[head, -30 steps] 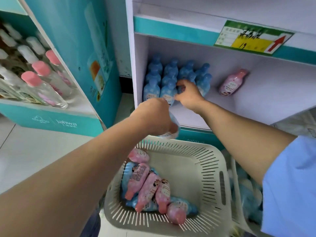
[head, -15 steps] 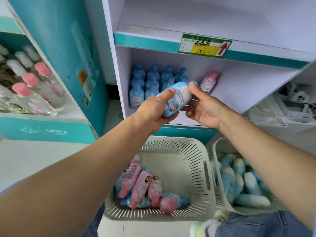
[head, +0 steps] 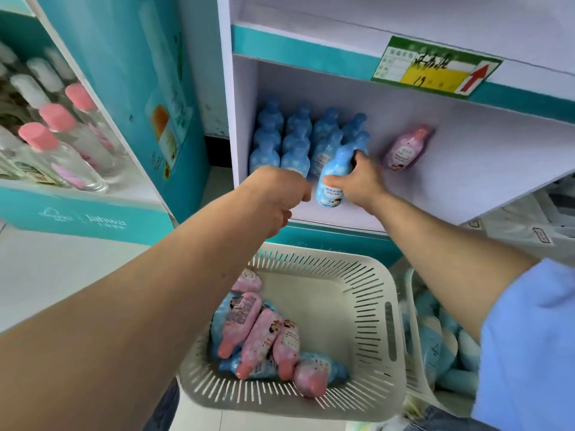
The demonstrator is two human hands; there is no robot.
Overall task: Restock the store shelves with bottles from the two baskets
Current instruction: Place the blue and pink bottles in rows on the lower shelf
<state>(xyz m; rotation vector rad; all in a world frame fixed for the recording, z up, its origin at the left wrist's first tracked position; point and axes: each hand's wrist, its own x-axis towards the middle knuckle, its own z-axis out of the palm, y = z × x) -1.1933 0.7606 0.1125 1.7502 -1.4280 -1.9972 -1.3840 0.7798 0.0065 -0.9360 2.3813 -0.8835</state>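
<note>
Handed over by the left hand [head: 277,197], whose fingers now curl empty, the blue bottle [head: 332,178] reaches the shelf [head: 466,185] gripped by the right hand [head: 362,181].

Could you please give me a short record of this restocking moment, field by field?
right grip: holds a blue bottle, tilted, at the front of the shelf
left grip: fingers curled, nothing seen in it
shelf: rows of blue bottles at left, one pink bottle apart at right
left basket: pink and blue bottles lying down
right basket: more blue bottles, partly hidden
</note>
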